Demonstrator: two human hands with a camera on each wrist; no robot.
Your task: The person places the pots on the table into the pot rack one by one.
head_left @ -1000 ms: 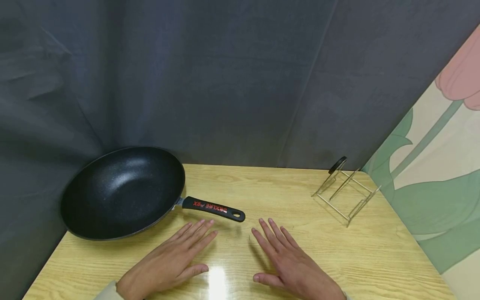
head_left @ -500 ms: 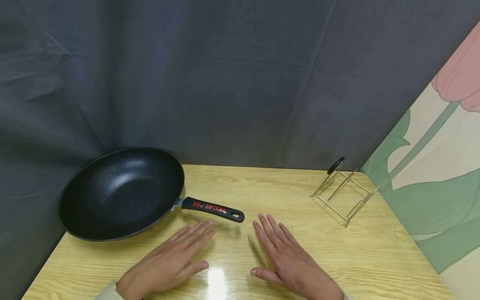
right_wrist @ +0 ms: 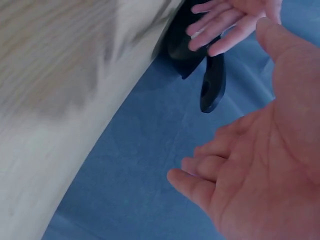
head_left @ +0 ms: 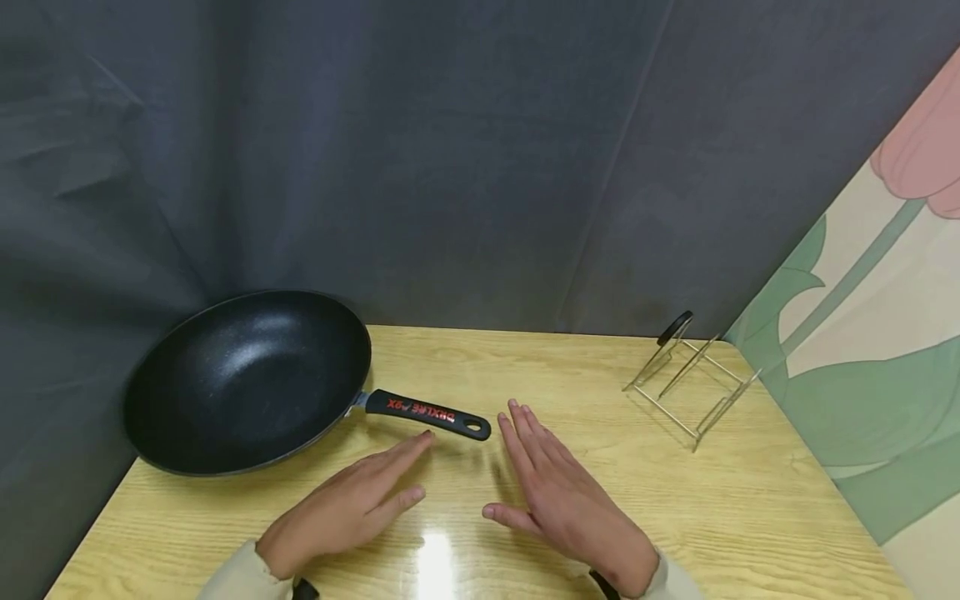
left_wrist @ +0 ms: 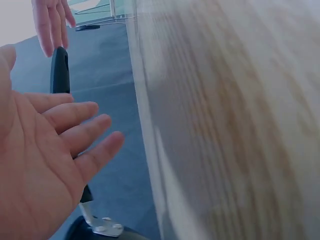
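Cloth (head_left: pixel 450 175) backs the table (head_left: pixel 750 517); the pan (head_left: pixel 255 387) rests handle (head_left: pixel 423 412) rightward, perhaps for easy reach, while left hand (head_left: pixel 345 504) and right hand (head_left: pixel 561 500) hover apart, empty and unclenched.

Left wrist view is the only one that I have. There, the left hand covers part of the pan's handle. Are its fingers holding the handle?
Observer: No. In the head view, the left hand is on the near side of the handle, with no finger curled round it.
Operator: Thanks. Does the handle carry any writing?
Observer: Yes, red lettering along its upper face.
Operator: At the top of my view I see thin bars. What are they?
Observer: Part of a wire rack, on the table to the right of the pan.
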